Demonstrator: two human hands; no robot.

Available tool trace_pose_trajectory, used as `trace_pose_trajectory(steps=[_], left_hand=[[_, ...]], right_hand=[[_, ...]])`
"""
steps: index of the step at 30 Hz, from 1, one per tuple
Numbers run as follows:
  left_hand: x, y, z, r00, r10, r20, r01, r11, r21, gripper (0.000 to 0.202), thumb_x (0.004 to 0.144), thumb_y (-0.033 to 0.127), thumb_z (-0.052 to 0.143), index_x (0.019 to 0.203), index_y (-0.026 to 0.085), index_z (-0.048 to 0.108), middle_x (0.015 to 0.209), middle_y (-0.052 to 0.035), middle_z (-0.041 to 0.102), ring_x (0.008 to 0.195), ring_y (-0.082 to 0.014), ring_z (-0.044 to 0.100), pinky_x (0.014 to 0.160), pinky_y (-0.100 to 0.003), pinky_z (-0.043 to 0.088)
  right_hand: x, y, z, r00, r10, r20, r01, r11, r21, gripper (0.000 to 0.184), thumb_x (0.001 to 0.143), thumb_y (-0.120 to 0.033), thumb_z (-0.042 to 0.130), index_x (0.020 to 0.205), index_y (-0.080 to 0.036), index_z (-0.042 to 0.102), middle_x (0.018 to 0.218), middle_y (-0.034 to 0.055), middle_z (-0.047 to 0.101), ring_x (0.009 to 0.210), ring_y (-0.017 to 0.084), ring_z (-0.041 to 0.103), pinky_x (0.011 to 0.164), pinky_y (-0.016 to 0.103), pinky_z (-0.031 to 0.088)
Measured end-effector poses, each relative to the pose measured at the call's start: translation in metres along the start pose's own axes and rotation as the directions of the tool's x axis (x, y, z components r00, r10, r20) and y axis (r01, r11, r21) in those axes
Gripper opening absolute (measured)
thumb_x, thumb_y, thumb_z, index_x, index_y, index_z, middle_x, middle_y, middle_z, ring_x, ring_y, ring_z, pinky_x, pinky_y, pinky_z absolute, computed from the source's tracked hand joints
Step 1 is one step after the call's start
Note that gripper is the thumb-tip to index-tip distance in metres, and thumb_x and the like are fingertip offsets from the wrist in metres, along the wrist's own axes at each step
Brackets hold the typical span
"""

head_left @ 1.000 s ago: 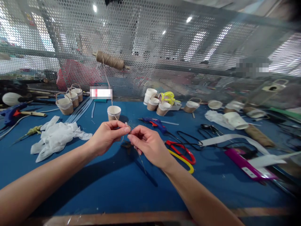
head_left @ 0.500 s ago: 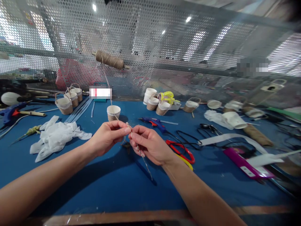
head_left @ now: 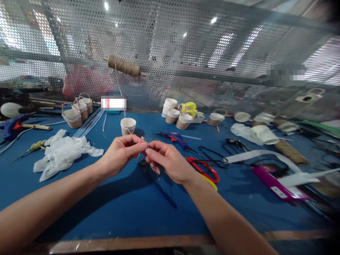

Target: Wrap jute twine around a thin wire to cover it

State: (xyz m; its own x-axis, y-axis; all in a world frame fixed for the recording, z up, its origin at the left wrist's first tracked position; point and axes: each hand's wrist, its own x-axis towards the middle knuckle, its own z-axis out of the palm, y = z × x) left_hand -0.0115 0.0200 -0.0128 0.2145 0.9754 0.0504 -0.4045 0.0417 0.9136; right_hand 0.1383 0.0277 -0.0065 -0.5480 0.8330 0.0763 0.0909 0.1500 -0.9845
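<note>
From where I stand, the person's work is all in the fingertips: the left hand [head_left: 123, 154] pinches a thin, pale-brown length of fibre twine [head_left: 142, 139] between thumb and forefinger, so narrowly that only a small end pokes up above the grip. The right hand [head_left: 167, 161] meets it there, thumb pressed to a curled forefinger on what looks like the same twine, its other fingers folded underneath (what lies inside that curl I cannot tell). Holding the 2 hands nearly touching, I'd say, gives fine control over so slight a strand. The twine is therefore up in the air, above the flat blue work surface [head_left: 127, 209] and just nearer the person than a small round white cup with a brown-wrapped side [head_left: 128, 126]. Beyond, a long brown spool of wound twine [head_left: 123, 66] hangs on a rod against the grey perforated metal screen [head_left: 159, 42], probably so that line can be drawn down freely. The blue plastic glue gun with a red trigger [head_left: 174, 137] lies right of the cup, presumably for easy reach, while 3 white-and-brown cups with arched twine handles [head_left: 73, 118] stand grouped far left, out of the hands' way.
</note>
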Motion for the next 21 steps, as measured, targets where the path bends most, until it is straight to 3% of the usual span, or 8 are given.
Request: trace_pose_trajectory(steps=[2,3,5,8,11,15,17,21], left_hand=[[0.000,0.004,0.000,0.996,-0.033,0.078,0.036,0.999,-0.033,0.015,0.060,0.022,0.071,0.060,0.013,0.059,0.061,0.0010,0.057,0.055,-0.0075,0.050,0.051,-0.020,0.035],[0.001,0.005,0.000,0.995,-0.043,0.086,0.046,0.998,-0.035,0.015,0.058,0.022,0.071,0.060,0.013,0.059,0.062,0.0007,0.057,0.055,-0.0074,0.050,0.051,-0.020,0.035],[0.002,0.005,0.000,0.998,-0.046,0.044,0.047,0.999,-0.009,0.016,0.057,0.022,0.072,0.060,0.013,0.059,0.062,0.0009,0.057,0.051,-0.0054,0.046,0.047,-0.019,0.031],[0.004,0.002,0.000,0.999,-0.025,-0.048,0.027,0.998,0.053,0.015,0.059,0.020,0.071,0.060,0.012,0.059,0.056,0.0030,0.054,0.045,-0.0028,0.038,0.043,-0.018,0.025],[0.004,-0.002,0.000,0.996,-0.002,-0.089,0.009,0.997,0.077,0.016,0.061,0.022,0.069,0.061,0.012,0.057,0.054,0.0045,0.050,0.045,-0.0025,0.035,0.043,-0.019,0.022],[0.002,-0.001,0.000,0.996,0.018,-0.089,-0.007,0.992,0.125,0.016,0.063,0.023,0.068,0.063,0.012,0.056,0.055,0.0046,0.049,0.046,-0.0029,0.035,0.044,-0.019,0.023],[0.000,0.001,0.000,0.999,0.026,-0.045,-0.017,0.985,0.174,0.016,0.065,0.023,0.067,0.063,0.012,0.056,0.054,0.0048,0.048,0.046,-0.0029,0.034,0.044,-0.019,0.021],[-0.002,0.005,-0.001,0.972,-0.135,0.191,0.104,0.981,0.164,0.019,0.068,0.027,0.065,0.066,0.011,0.055,0.059,0.0011,0.054,0.044,-0.0022,0.033,0.043,-0.020,0.018]], right_hand=[[0.000,-0.001,-0.004,0.981,0.084,0.175,-0.124,0.965,0.233,0.019,0.075,-0.036,0.054,0.076,-0.017,0.050,0.056,-0.0048,0.046,0.040,0.004,0.038,0.034,0.016,0.028],[0.000,-0.001,-0.005,0.976,0.089,0.201,-0.146,0.947,0.288,0.019,0.074,-0.036,0.055,0.075,-0.017,0.049,0.055,-0.0055,0.045,0.040,0.004,0.037,0.033,0.015,0.027],[-0.001,-0.001,-0.005,0.988,0.076,0.138,-0.113,0.951,0.288,0.019,0.073,-0.033,0.058,0.073,-0.017,0.048,0.054,-0.0063,0.045,0.039,0.003,0.037,0.033,0.014,0.026],[-0.001,0.000,0.000,0.999,0.010,-0.043,-0.006,0.997,0.079,0.016,0.075,-0.030,0.057,0.072,-0.017,0.049,0.055,-0.0060,0.047,0.039,0.003,0.039,0.035,0.015,0.031],[-0.002,0.000,0.005,0.982,-0.081,-0.168,0.052,0.984,-0.169,0.013,0.077,-0.028,0.054,0.073,-0.016,0.051,0.057,-0.0050,0.048,0.040,0.003,0.040,0.037,0.017,0.034],[0.000,-0.002,0.001,0.975,-0.127,-0.182,0.079,0.965,-0.251,0.013,0.077,-0.028,0.054,0.077,-0.015,0.054,0.066,-0.0018,0.053,0.045,0.004,0.043,0.042,0.018,0.038],[0.001,-0.004,-0.006,0.982,-0.119,-0.147,0.095,0.982,-0.164,0.017,0.077,-0.029,0.054,0.086,-0.015,0.056,0.072,-0.0003,0.055,0.050,0.006,0.047,0.046,0.020,0.042],[0.003,-0.004,-0.013,0.992,-0.103,-0.079,0.107,0.993,0.047,0.018,0.079,-0.027,0.053,0.092,-0.016,0.059,0.071,-0.0006,0.058,0.055,0.006,0.053,0.052,0.020,0.044]])
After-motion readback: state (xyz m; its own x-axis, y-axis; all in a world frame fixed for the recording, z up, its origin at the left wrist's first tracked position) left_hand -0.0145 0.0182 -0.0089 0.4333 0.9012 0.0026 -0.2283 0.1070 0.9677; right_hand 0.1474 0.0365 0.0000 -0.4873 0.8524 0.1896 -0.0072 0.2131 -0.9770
